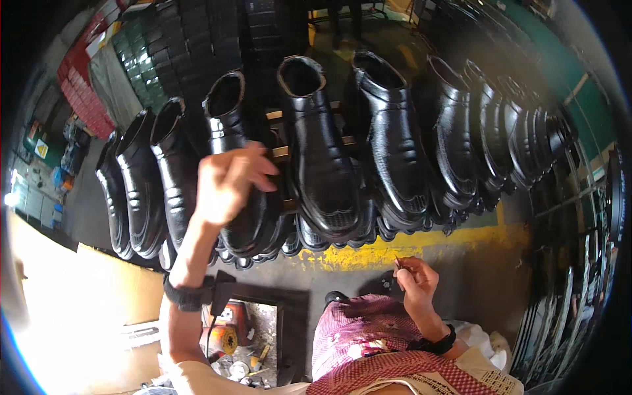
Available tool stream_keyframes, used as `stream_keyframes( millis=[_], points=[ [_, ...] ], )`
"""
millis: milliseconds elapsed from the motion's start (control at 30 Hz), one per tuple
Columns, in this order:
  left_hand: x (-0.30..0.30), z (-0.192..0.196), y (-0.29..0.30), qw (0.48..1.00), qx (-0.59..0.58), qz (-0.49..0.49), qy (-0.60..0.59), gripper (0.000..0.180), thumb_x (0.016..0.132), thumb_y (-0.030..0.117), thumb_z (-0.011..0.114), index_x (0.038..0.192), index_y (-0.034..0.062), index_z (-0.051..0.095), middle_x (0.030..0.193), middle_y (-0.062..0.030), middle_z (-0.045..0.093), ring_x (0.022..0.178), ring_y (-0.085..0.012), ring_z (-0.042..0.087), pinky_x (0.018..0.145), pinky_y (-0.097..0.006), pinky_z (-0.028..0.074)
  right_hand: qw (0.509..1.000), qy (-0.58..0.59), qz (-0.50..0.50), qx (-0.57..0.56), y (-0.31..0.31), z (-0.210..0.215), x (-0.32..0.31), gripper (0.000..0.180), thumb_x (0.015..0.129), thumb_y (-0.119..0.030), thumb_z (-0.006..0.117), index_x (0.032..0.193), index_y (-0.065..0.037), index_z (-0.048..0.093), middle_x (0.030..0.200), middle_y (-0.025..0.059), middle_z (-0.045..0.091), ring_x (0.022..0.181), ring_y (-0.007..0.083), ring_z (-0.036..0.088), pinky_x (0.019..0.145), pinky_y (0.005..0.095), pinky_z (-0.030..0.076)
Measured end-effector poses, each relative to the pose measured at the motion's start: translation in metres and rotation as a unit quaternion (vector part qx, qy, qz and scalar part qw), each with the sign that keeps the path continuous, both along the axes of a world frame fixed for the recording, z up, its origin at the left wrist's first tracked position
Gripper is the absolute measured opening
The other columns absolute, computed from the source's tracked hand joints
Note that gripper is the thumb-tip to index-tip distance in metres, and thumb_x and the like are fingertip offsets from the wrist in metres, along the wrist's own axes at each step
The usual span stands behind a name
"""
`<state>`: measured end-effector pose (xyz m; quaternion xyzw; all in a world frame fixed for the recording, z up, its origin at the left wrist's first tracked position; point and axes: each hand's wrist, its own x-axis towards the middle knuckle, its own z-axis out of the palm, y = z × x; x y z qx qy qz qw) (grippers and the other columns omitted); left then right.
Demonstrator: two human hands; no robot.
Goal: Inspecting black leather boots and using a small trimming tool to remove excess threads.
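Observation:
A row of black shiny ankle-high shoes stands toe-down in front of me, their openings at the top. My left hand [227,184] reaches over one black shoe [247,230] left of the middle, its fingers apart and somewhat blurred by motion. Whether they touch the upper cannot be told. Just to the right is another black shoe [326,174], with a further black shoe [395,155] beyond it. Low on the right, away from the row, my right hand [418,283] is closed in a pinch. A thin dark tip shows at its fingertips, too small to name.
A yellow line [421,247] runs along the floor below the shoes. Beside my left forearm, a small stand [266,316] bears an orange-and-black object [227,339] and loose tools. Pale cardboard [118,283] lies at left; metal racks [566,276] rise at right.

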<state>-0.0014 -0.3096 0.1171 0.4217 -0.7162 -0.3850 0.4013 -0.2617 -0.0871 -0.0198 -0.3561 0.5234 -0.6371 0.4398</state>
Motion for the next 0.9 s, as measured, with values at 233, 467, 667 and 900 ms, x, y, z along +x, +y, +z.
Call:
stream_keyframes(
  millis=[233, 467, 667, 900],
  points=[
    [0.013, 0.017, -0.011, 0.927, -0.291, 0.166, -0.168, 0.023, 0.089, 0.015, 0.049, 0.083, -0.0002, 0.065, 0.074, -0.0087, 0.065, 0.081, -0.0204, 0.062, 0.078, -0.034, 0.046, 1.000, 0.011, 0.005, 0.011, 0.002, 0.000, -0.030, 0.019, 0.080, -0.004, 0.063, 0.097, 0.003, 0.058, 0.087, 0.0034, 0.059, 0.076, 0.0072, 0.054, 0.066, 0.0214, 0.043],
    [-0.032, -0.019, 0.012, 0.769, -0.359, 0.032, -0.528, 0.020, 0.082, 0.014, 0.051, 0.088, 0.0002, 0.064, 0.100, -0.0116, 0.062, 0.112, -0.0256, 0.047, 0.102, -0.042, 0.028, 0.998, -0.007, 0.057, 0.040, 0.007, 0.008, -0.082, 0.019, 0.080, -0.003, 0.062, 0.098, 0.002, 0.059, 0.087, 0.0020, 0.060, 0.077, 0.0068, 0.054, 0.066, 0.0208, 0.043],
    [-0.044, -0.032, 0.063, 0.884, -0.264, 0.161, -0.351, 0.017, 0.078, 0.009, 0.060, 0.062, 0.0048, 0.059, 0.051, -0.0098, 0.054, 0.044, -0.0232, 0.055, 0.042, -0.031, 0.042, 1.000, -0.005, -0.006, 0.030, 0.020, -0.014, -0.161, 0.019, 0.078, -0.003, 0.063, 0.097, 0.001, 0.060, 0.084, 0.0012, 0.060, 0.072, 0.0060, 0.053, 0.063, 0.0198, 0.042],
    [-0.059, -0.030, 0.023, 0.696, -0.255, 0.477, -0.473, 0.093, 0.065, 0.038, 0.072, 0.134, 0.0000, 0.023, 0.132, -0.0229, 0.032, 0.119, -0.0358, 0.035, 0.097, -0.041, 0.032, 0.995, -0.004, 0.081, 0.051, 0.004, -0.009, -0.200, 0.015, 0.080, -0.006, 0.062, 0.094, 0.001, 0.061, 0.080, 0.0001, 0.058, 0.067, 0.0048, 0.049, 0.060, 0.0196, 0.040]
  ],
)
